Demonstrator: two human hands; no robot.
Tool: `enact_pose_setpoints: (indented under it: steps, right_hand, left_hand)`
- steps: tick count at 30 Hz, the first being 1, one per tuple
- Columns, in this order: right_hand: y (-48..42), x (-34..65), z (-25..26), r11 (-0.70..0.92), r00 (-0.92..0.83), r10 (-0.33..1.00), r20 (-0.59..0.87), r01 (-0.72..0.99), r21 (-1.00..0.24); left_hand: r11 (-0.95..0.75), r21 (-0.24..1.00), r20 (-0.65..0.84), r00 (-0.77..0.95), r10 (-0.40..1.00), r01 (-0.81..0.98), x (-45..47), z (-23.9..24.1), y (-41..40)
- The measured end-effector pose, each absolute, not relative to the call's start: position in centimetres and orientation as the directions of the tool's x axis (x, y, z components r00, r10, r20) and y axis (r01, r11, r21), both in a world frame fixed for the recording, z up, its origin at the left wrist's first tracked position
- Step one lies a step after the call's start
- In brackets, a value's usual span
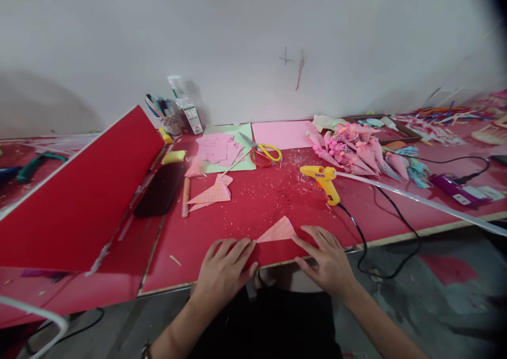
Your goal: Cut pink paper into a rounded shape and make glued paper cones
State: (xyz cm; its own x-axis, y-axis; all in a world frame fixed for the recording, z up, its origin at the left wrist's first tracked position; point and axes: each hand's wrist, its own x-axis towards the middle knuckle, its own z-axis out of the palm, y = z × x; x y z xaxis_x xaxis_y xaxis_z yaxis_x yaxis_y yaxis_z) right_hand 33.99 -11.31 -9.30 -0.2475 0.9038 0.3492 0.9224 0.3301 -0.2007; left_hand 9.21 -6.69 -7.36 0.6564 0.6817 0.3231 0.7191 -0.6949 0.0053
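Note:
A folded pink checked paper triangle lies at the front edge of the red table. My left hand rests flat at its narrow left tip, fingers stretched out and the thumb apart. At the triangle's wide right end, my right hand has its fingers spread, with the index fingertip touching the paper's corner. More checked paper pieces lie to the left, beside a thin wooden stick. A yellow glue gun with a long clear glue stick lies beyond my right hand.
Yellow-handled scissors lie near pink paper squares. Small pink cones are heaped at the back right. On the left are a dark phone and a leaning red board. A black cord hangs over the table edge.

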Motion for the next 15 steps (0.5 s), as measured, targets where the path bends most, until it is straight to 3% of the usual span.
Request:
enact_pose_setpoints:
  steps: [5, 10, 15]
  right_hand:
    - [-11.9, 35.3, -9.6, 0.316, -0.228, 0.91, 0.346, 0.923, -0.221]
    - [-10.3, 34.3, -8.7, 0.26, -0.083, 0.918, 0.388, 0.864, -0.43]
    - [-7.5, 32.5, -6.8, 0.383, -0.302, 0.92, 0.247, 0.825, -0.415]
  left_hand:
    - [-0.699, 0.013, 0.311, 0.662, 0.682, 0.715, 9.2, -7.4, -6.6]
    - [-0.701, 0.045, 0.288, 0.663, 0.691, 0.712, 9.1, -7.4, -6.6]
    - [-0.683, 0.066, 0.275, 0.645, 0.713, 0.727, 9.4, -7.1, -6.3]
